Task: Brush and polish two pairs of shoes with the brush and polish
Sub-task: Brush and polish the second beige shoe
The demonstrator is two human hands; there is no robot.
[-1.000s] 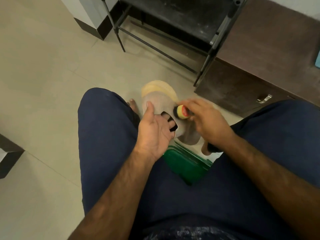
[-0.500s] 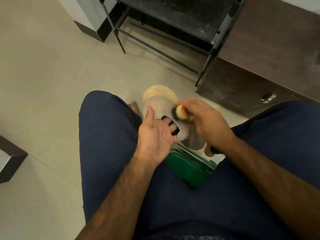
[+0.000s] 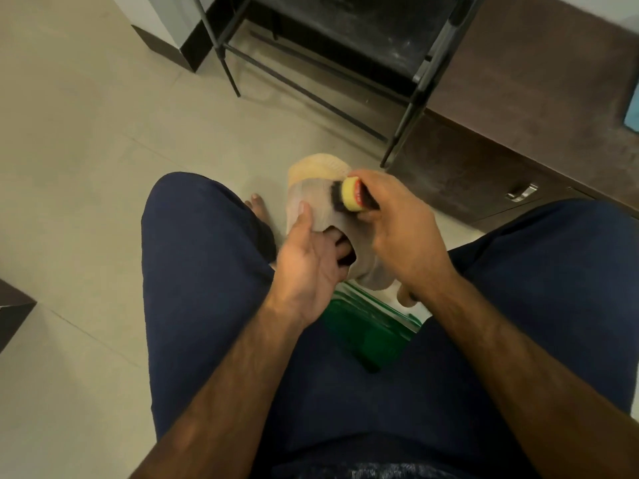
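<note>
The shoe is held off the floor between the person's knees. Its long axis runs near to far, toe pointing away and heel end nearer and slightly right. The upper is dull grey-beige with a soft, matte look. The far toe end is paler cream, rounded and finely ribbed.

The left hand grips it from the near left, fingers tucked into the dark opening and thumb lying flat along the upper. The right hand comes from the right and grasps a polish applicator, a small bottle with a yellow collar and red band. Its dark tip presses on the upper just beyond the left thumb.

Under the hands lies a glossy green container, between dark blue trouser legs. Bare toes show left of the shoe on the pale tiled floor. Farther off stands a black metal rack. To its right is a brown cabinet with a metal handle.
</note>
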